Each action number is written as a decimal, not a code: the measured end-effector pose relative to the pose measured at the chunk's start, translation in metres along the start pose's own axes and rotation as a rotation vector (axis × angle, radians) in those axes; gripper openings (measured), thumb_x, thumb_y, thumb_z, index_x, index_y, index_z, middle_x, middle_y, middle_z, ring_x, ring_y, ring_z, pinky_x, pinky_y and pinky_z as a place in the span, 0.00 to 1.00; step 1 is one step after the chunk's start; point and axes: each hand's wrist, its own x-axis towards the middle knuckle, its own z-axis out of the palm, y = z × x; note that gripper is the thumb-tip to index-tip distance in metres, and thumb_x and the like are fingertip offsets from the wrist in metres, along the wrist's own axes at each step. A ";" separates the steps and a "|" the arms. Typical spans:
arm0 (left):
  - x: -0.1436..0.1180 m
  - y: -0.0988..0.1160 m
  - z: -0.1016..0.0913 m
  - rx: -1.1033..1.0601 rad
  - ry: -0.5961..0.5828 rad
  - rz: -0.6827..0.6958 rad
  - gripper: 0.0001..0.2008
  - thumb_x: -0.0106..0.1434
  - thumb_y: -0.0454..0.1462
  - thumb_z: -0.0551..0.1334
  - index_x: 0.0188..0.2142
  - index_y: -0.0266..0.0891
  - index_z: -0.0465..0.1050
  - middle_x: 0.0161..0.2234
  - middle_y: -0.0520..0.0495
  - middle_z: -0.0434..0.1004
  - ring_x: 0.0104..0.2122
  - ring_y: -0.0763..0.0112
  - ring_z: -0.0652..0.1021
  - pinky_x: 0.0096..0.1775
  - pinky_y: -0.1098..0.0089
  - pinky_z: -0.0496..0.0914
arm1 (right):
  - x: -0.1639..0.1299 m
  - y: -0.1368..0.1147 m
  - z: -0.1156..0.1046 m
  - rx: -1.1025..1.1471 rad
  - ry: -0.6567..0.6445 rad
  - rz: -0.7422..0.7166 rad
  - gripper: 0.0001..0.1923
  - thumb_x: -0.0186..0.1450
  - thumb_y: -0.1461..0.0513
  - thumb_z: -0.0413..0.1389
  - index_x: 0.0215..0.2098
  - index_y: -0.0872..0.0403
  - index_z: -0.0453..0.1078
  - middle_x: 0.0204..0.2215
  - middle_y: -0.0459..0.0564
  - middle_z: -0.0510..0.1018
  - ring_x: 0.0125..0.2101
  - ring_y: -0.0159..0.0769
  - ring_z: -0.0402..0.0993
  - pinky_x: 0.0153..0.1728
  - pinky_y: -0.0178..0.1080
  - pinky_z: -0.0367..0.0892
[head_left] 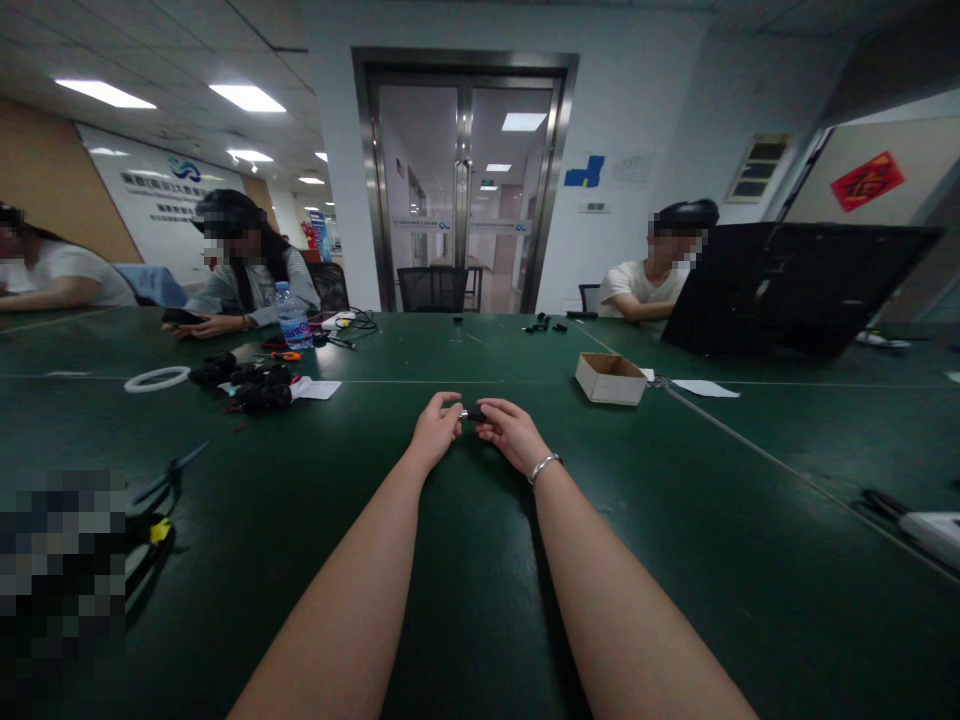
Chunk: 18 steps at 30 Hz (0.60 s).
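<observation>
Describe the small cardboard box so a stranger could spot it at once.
Start at the big green table. Right of the hands, before the black laptop, sits the cardboard box. It is the only open, tan, square thing there; white paper lies beside it.

Matt green table (480, 600), cardboard box (610, 379), metal bracelet (543, 466)

Two hands (436, 428) (512, 432), one small black part (472, 413) — one cardboard box (610, 379), one bottle (289, 316), three people (247, 270).
</observation>
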 end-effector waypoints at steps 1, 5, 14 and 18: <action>0.000 0.001 0.000 -0.008 0.005 0.002 0.14 0.65 0.40 0.53 0.47 0.36 0.66 0.18 0.56 0.62 0.17 0.77 0.64 0.20 0.78 0.57 | 0.000 0.000 0.000 -0.002 -0.007 0.002 0.06 0.58 0.68 0.62 0.35 0.58 0.73 0.24 0.49 0.76 0.22 0.30 0.73 0.23 0.30 0.71; 0.001 0.002 0.001 -0.046 0.022 -0.033 0.17 0.62 0.37 0.56 0.51 0.37 0.64 0.20 0.56 0.65 0.16 0.78 0.64 0.20 0.78 0.56 | 0.000 0.000 0.000 -0.011 -0.012 0.000 0.05 0.59 0.68 0.62 0.34 0.58 0.73 0.25 0.49 0.76 0.22 0.30 0.73 0.23 0.30 0.70; -0.001 0.004 -0.001 -0.053 -0.044 -0.045 0.15 0.59 0.35 0.55 0.46 0.37 0.69 0.22 0.54 0.68 0.17 0.78 0.65 0.21 0.78 0.58 | -0.002 -0.002 0.001 -0.023 -0.015 0.002 0.06 0.57 0.67 0.62 0.34 0.57 0.74 0.25 0.49 0.76 0.23 0.31 0.73 0.22 0.30 0.70; -0.002 0.007 -0.001 -0.070 -0.053 -0.042 0.14 0.62 0.39 0.53 0.44 0.35 0.70 0.19 0.53 0.66 0.17 0.77 0.65 0.21 0.77 0.57 | -0.003 -0.003 0.002 -0.021 -0.012 0.005 0.04 0.58 0.68 0.61 0.33 0.57 0.73 0.25 0.49 0.76 0.23 0.31 0.73 0.23 0.30 0.71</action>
